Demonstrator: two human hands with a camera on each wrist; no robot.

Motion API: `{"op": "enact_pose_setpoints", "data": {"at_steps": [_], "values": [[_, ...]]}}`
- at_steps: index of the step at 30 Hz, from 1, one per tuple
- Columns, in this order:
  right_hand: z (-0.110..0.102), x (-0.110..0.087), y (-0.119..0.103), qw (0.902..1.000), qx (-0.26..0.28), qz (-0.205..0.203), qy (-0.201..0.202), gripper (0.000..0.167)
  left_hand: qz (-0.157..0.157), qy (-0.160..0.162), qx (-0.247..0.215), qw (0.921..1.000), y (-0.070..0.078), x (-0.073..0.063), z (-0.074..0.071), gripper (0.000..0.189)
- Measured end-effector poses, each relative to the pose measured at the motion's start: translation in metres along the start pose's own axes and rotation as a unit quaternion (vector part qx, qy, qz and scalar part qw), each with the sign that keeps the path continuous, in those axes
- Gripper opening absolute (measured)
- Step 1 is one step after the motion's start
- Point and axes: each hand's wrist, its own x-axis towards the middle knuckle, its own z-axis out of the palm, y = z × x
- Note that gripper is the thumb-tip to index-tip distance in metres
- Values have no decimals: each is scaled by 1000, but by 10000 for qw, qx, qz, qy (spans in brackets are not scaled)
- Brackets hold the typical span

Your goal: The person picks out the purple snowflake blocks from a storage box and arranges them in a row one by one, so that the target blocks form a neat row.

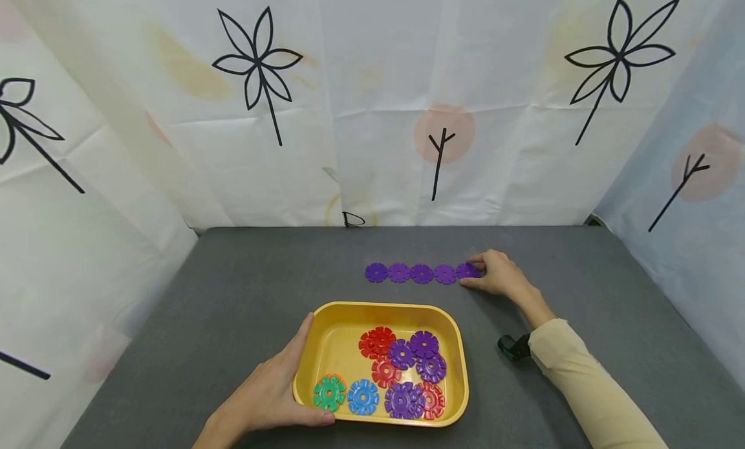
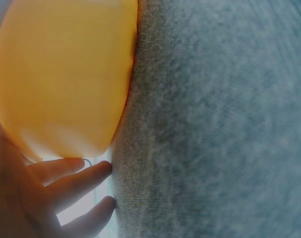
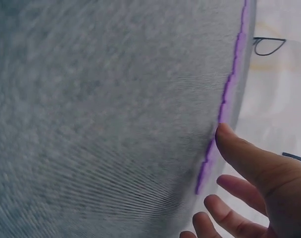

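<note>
A row of several purple flower-shaped plastic discs [image 1: 421,273] lies flat on the grey table, edge to edge. My right hand [image 1: 502,274] pinches the disc at the row's right end [image 1: 467,270], thumb at its near edge and fingers at its far edge. In the right wrist view the purple row [image 3: 223,101] appears edge-on beside the thumb of my right hand [image 3: 269,183]. My left hand [image 1: 268,387] grips the left side of a yellow tray [image 1: 334,313], thumb along its near wall. The left wrist view shows fingers of that hand [image 2: 56,193] against the tray's outside [image 2: 66,79].
Inside the tray lie red discs [image 1: 385,372], purple discs [image 1: 404,400], a blue disc [image 1: 363,397] and a green disc [image 1: 329,393] over an orange one. A black wrist strap piece [image 1: 515,347] hangs by the right sleeve. Printed white cloth [image 1: 372,158] walls the grey table [image 1: 262,274].
</note>
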Motion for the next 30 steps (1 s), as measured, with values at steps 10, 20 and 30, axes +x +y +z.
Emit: {"op": "enact_pose_setpoints", "data": {"at_steps": [10, 20, 30], "values": [[-21, -18, -31, 9978, 166, -499, 401, 52, 113, 102, 118, 9998, -2, 0, 0, 142], [-30, -40, -87, 9880, 475, -1389, 487, 46, 58, 62, 72, 9999, -1, 3, 0, 142], [-20, -47, -130, 9762, 580, -2087, 140, 38, 27, 56, 92, 9999, -2, 3, 0, 141]]}}
